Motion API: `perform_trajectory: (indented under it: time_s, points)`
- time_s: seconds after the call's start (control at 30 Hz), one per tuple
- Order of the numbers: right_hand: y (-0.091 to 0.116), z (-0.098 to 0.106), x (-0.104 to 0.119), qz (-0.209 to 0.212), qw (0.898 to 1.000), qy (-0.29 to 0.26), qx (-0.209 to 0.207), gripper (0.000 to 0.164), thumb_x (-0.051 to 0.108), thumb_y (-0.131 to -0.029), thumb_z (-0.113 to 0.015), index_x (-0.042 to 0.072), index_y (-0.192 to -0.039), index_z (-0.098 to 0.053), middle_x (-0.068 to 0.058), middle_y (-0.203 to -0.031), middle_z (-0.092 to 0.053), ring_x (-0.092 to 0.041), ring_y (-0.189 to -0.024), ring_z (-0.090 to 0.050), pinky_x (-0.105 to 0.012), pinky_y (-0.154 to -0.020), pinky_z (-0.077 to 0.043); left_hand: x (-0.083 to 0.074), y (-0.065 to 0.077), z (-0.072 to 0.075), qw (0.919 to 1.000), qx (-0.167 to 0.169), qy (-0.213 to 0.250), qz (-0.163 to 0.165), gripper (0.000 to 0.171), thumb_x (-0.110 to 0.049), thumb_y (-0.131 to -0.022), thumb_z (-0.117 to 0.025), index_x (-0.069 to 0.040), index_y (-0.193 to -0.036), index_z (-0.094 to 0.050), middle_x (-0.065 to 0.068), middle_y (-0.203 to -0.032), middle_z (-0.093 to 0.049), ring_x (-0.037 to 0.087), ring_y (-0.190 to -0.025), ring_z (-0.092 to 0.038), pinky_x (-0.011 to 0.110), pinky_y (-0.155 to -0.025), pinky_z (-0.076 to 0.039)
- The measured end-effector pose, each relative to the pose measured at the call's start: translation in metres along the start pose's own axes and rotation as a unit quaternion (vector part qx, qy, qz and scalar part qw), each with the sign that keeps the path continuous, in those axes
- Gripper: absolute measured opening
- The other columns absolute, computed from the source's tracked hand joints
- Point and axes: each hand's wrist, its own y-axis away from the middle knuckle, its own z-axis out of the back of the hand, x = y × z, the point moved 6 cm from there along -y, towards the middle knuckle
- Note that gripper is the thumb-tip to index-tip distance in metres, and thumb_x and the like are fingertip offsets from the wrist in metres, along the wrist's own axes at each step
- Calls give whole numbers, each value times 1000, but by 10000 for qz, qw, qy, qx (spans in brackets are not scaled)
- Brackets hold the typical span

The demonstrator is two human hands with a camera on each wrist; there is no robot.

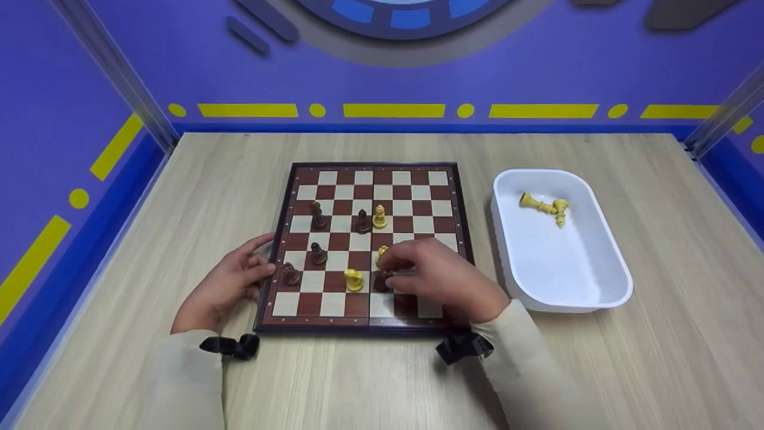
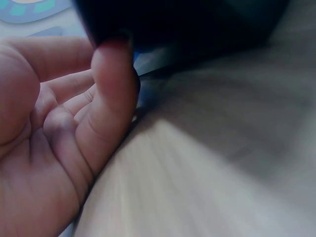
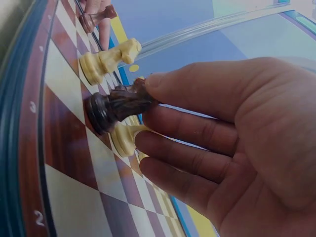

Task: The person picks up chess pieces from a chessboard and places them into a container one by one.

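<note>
My right hand (image 1: 436, 272) reaches over the chessboard (image 1: 346, 307). Its thumb and index finger pinch the top of a dark chess knight (image 3: 121, 106), whose base is at the board. A yellow knight (image 1: 354, 279) stands just left of it, and another yellow piece (image 1: 382, 257) is partly covered by the fingers. At the board's left edge my left hand (image 1: 230, 278) touches the frame with its thumb and fingertips; in the left wrist view a fingertip (image 2: 113, 64) presses the dark side of the board. A dark piece (image 1: 290, 275) stands nearby on the board.
Farther up the board are a yellow bishop (image 1: 380, 217), a dark bishop (image 1: 363, 221) and further dark pieces (image 1: 318, 216). A white tub (image 1: 561, 292) stands to the right with yellow pieces (image 1: 540, 206) lying in it. Blue panels (image 1: 382, 83) enclose the wooden table (image 1: 227, 161).
</note>
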Motion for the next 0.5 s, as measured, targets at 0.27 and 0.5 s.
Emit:
perform_trajectory:
  time_s: [0.27, 0.5]
  points:
    - [-2, -5, 5, 190, 9996, 147, -143, 15, 15, -88, -67, 16, -103, -72, 7, -93, -71, -6, -85, -64, -27, -80, -55, 0, 0, 0, 9999, -47, 100, -10, 66, -8, -97, -57, -16, -154, -24, -3, -84, -56, 9, -57, -60, 29, -47, -56]
    - [-2, -5, 6, 172, 9995, 153, -210, 13, 13, -88, -67, 16, -99, -73, 8, -93, -72, -5, -85, -63, -26, -81, -56, -1, 0, -1, 10000, -36, 78, 11, 68, -8, -97, -58, -15, -154, -23, -2, -84, -56, 8, -57, -60, 29, -48, -56]
